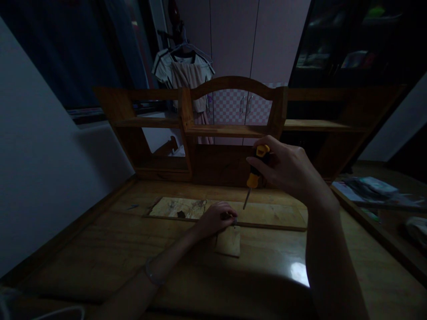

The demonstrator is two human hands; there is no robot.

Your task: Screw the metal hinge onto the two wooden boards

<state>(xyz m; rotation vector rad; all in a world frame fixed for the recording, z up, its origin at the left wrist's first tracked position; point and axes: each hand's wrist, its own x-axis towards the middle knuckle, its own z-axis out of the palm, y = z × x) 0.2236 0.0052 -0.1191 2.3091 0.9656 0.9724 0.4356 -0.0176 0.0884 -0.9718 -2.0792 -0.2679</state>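
Observation:
My right hand (pixel 287 166) is closed round the black and yellow handle of a screwdriver (pixel 254 178). The screwdriver's shaft slants down, its tip in the air above a long wooden board (pixel 273 215). Lower and to the left, my left hand (pixel 216 218) has its fingers curled together at the board's front edge. A small dark, partly shiny piece shows at those fingertips, too dim to name. Just below them a small, roughly square wooden piece (pixel 228 243) lies against the long board. The board's left part looks pale and stained, with a dark patch.
Everything lies on a glossy wooden desktop (pixel 160 253). Along its back stands a wooden shelf unit (pixel 233 130). Small thin metallic items (pixel 132 206) lie at the left. Papers or bags (pixel 367 189) sit beyond the right edge; a wall (pixel 50 178) borders the left.

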